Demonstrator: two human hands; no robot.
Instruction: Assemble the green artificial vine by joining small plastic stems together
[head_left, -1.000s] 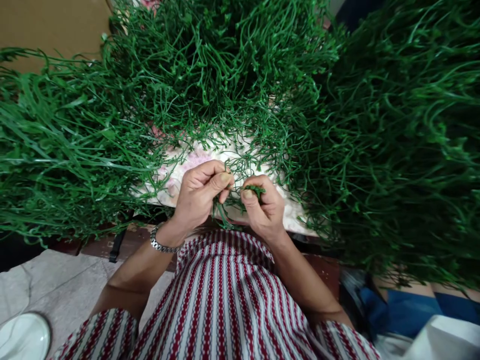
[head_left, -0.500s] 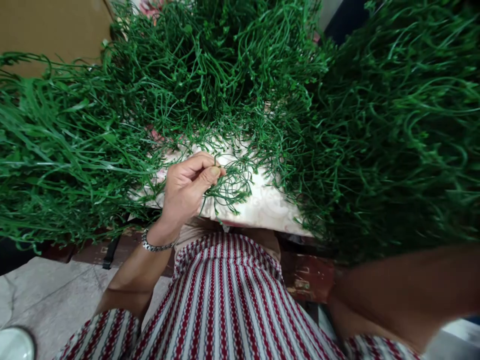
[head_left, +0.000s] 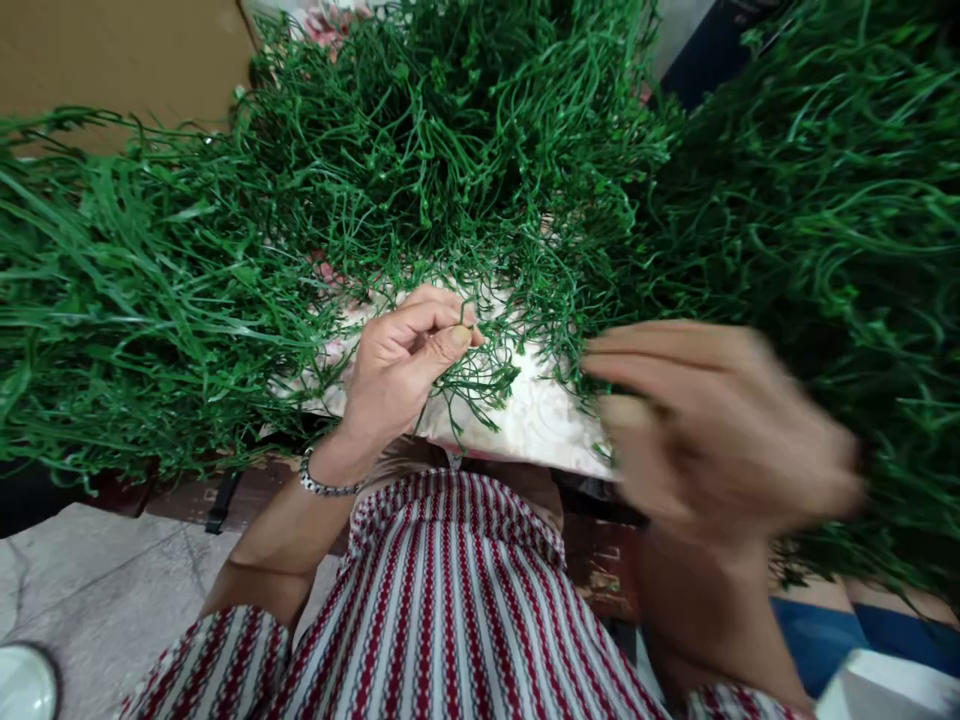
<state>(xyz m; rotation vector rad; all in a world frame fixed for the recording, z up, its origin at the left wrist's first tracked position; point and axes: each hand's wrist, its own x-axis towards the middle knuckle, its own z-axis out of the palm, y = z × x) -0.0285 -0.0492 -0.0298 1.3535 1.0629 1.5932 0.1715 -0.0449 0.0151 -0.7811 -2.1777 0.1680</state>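
My left hand (head_left: 401, 365), a metal bracelet on its wrist, pinches a thin green sprig (head_left: 480, 375) between thumb and forefinger just above a pale floral cloth (head_left: 540, 420). My right hand (head_left: 720, 425) hovers to the right of it, smeared by motion, fingers loosely curled toward the left. I cannot make out anything in it. Heaps of green plastic strands surround both hands: a curly heap at the back (head_left: 450, 130), a straighter-bladed heap at the left (head_left: 127, 310), a dense heap at the right (head_left: 817, 260).
A brown cardboard surface (head_left: 112, 50) stands at the back left. Grey stone floor (head_left: 90, 590) lies at the lower left with a white dish edge (head_left: 22, 685). Blue fabric (head_left: 832, 620) and a white object (head_left: 892, 690) show at the lower right.
My right hand left the sprig, swung out to the right heap, and now comes back toward the centre. My left hand keeps its pinch on the sprig and has barely shifted.
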